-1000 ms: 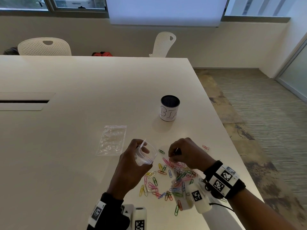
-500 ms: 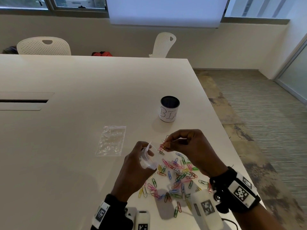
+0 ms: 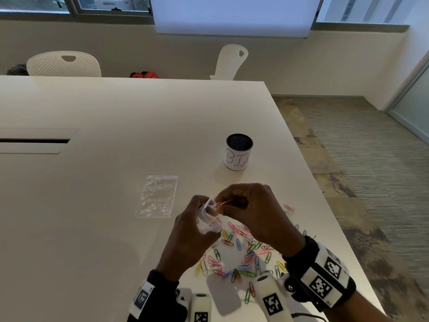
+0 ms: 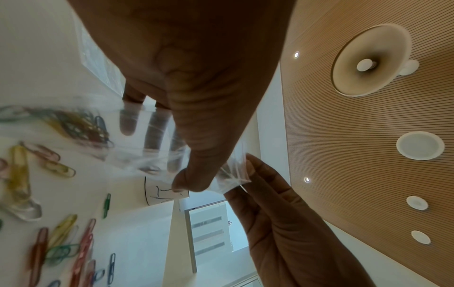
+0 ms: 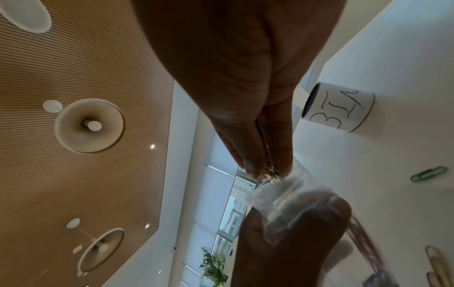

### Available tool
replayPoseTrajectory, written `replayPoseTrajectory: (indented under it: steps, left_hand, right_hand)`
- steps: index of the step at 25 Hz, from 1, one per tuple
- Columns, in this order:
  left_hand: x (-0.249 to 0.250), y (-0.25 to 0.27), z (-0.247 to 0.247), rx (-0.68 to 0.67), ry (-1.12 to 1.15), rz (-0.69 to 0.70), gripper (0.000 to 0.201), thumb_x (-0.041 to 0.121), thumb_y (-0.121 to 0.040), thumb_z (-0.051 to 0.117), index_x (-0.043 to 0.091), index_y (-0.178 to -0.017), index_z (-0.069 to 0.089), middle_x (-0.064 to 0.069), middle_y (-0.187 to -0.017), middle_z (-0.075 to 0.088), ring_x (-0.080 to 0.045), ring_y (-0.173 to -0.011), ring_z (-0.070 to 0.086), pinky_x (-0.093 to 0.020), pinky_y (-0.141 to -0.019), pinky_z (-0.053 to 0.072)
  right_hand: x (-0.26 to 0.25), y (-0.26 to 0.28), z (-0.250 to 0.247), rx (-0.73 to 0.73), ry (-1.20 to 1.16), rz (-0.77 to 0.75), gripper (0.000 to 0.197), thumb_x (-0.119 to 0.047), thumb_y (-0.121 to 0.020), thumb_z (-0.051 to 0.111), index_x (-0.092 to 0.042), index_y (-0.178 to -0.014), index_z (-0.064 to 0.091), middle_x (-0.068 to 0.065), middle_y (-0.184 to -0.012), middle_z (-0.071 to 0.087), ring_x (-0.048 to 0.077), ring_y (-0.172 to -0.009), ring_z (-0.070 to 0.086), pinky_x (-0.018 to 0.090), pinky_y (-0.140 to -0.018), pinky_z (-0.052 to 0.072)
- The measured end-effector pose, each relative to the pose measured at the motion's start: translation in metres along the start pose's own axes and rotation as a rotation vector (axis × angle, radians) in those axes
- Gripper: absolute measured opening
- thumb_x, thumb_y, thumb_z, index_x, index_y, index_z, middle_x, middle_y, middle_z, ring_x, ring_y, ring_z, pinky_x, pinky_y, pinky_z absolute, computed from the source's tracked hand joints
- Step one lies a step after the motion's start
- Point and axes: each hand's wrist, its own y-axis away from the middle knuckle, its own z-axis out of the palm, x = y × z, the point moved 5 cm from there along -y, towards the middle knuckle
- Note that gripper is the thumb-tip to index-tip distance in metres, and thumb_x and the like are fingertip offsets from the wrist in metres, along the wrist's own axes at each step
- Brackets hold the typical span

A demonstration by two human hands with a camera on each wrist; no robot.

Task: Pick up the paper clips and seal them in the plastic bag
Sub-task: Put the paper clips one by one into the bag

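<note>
We are holding a small clear bag point(image 3: 207, 223) up off the counter point(image 3: 97, 205) in our left hand point(image 3: 190, 238). The grip of that hand is clamped on the bag: the thumb is pressing on one side and the fingers point(image 4: 127, 120) are curling round the other side, showing through the plastic in the left wrist view. The open top of the bag is pointing toward our right hand point(image 3: 255, 212).

The grip of our right hand is pinched together on a few clips point(image 3: 219, 204). The thumb and fingertips point(image 5: 250, 167) are squeezing them right at the mouth of the bag. In the right wrist view the clips are poking out past the fingertips and touching the bag's rim. Some clips are already lying inside the bag, and they are looking blurry in the left wrist view.

Below both hands, a pile point(image 3: 241, 254) of loose clips is lying on the counter in many colours: pink, green, yellow, blue and white. One pink clip point(image 3: 289, 208) is lying alone, just to the right of our right hand.

A second bag point(image 3: 157, 196) is lying flat on the counter to the left of our left hand. A cup point(image 3: 239, 151) with writing on it is standing past our right hand, well apart from it.
</note>
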Motion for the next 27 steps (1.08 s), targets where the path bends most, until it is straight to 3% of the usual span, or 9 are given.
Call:
replayPoseTrajectory:
  steps: [2, 6, 9, 14, 17, 19, 23, 25, 27]
  left_hand:
    - [-0.001, -0.001, 0.0, 0.0, 0.007, 0.0, 0.053, 0.014, -0.079, 0.086, 0.03, -0.116, 0.052, 0.015, -0.098, 0.067, 0.009, -0.09, 0.065, -0.006, -0.066, 0.053]
    - [-0.004, 0.0, -0.002, -0.004, 0.008, -0.012, 0.056, 0.015, -0.079, 0.087, 0.03, -0.119, 0.051, 0.015, -0.103, 0.067, 0.006, -0.093, 0.066, -0.007, -0.066, 0.054]
    - [-0.007, 0.002, -0.01, 0.017, 0.028, -0.016, 0.055, 0.016, -0.078, 0.088, 0.029, -0.118, 0.053, 0.015, -0.103, 0.067, 0.005, -0.095, 0.065, -0.014, -0.069, 0.058]
    - [-0.016, 0.01, -0.043, 0.111, 0.048, -0.045, 0.054, 0.017, -0.077, 0.09, 0.03, -0.117, 0.056, 0.012, -0.103, 0.071, -0.001, -0.092, 0.069, -0.022, -0.069, 0.061]
    - [-0.023, 0.017, -0.06, 0.158, 0.047, -0.069, 0.054, 0.016, -0.076, 0.09, 0.03, -0.117, 0.057, 0.011, -0.103, 0.073, -0.003, -0.089, 0.07, -0.023, -0.075, 0.059]
    - [-0.027, 0.022, -0.068, 0.187, 0.034, -0.081, 0.055, 0.014, -0.076, 0.09, 0.031, -0.116, 0.057, 0.01, -0.102, 0.073, -0.004, -0.088, 0.071, -0.028, -0.077, 0.061]
    - [-0.032, 0.03, -0.074, 0.21, 0.023, -0.101, 0.054, 0.015, -0.076, 0.09, 0.031, -0.115, 0.057, 0.01, -0.102, 0.073, -0.004, -0.087, 0.07, -0.032, -0.079, 0.063]
    - [-0.034, 0.033, -0.074, 0.216, 0.019, -0.114, 0.053, 0.017, -0.077, 0.09, 0.033, -0.114, 0.056, 0.011, -0.102, 0.072, -0.004, -0.088, 0.071, -0.035, -0.081, 0.064]
    - [-0.035, 0.036, -0.074, 0.227, 0.027, -0.124, 0.053, 0.017, -0.076, 0.09, 0.034, -0.113, 0.056, 0.011, -0.102, 0.072, -0.005, -0.088, 0.071, -0.037, -0.082, 0.064]
  right_hand:
    - [-0.001, 0.0, -0.002, 0.006, 0.005, -0.013, 0.014, -0.01, -0.086, 0.08, -0.016, -0.099, 0.081, -0.008, -0.091, 0.081, -0.001, -0.082, 0.076, 0.013, -0.079, 0.059]
    - [-0.001, -0.001, -0.008, 0.05, 0.028, -0.041, 0.01, -0.008, -0.088, 0.079, -0.014, -0.095, 0.081, -0.003, -0.085, 0.081, 0.006, -0.076, 0.077, 0.016, -0.079, 0.061]
    - [0.008, -0.003, -0.008, 0.066, 0.008, -0.016, 0.009, -0.005, -0.088, 0.078, -0.012, -0.094, 0.08, -0.002, -0.084, 0.08, 0.008, -0.076, 0.077, 0.018, -0.078, 0.062]
    - [0.037, -0.002, 0.024, -0.104, 0.128, 0.026, 0.011, -0.01, -0.089, 0.078, -0.015, -0.099, 0.078, -0.003, -0.091, 0.078, 0.007, -0.081, 0.074, 0.029, -0.082, 0.063]
    - [0.049, -0.001, 0.054, -0.359, 0.275, 0.021, 0.035, -0.026, -0.089, 0.079, -0.021, -0.122, 0.07, -0.004, -0.121, 0.069, 0.005, -0.105, 0.065, 0.032, -0.095, 0.059]
    - [0.051, 0.001, 0.07, -0.503, 0.381, 0.033, 0.06, -0.039, -0.084, 0.081, -0.025, -0.138, 0.059, -0.005, -0.143, 0.056, 0.01, -0.125, 0.054, 0.032, -0.107, 0.048]
    - [0.049, 0.005, 0.095, -0.665, 0.523, -0.042, 0.102, -0.06, -0.071, 0.083, -0.03, -0.155, 0.034, -0.005, -0.158, 0.035, 0.017, -0.141, 0.035, 0.039, -0.116, 0.035]
    - [0.05, 0.005, 0.104, -0.698, 0.567, -0.089, 0.104, -0.064, -0.069, 0.083, -0.031, -0.155, 0.033, -0.005, -0.157, 0.035, 0.017, -0.139, 0.033, 0.039, -0.115, 0.033]
    - [0.05, 0.005, 0.112, -0.681, 0.591, -0.145, 0.09, -0.062, -0.073, 0.081, -0.031, -0.148, 0.042, -0.005, -0.15, 0.042, 0.016, -0.132, 0.037, 0.036, -0.111, 0.036]
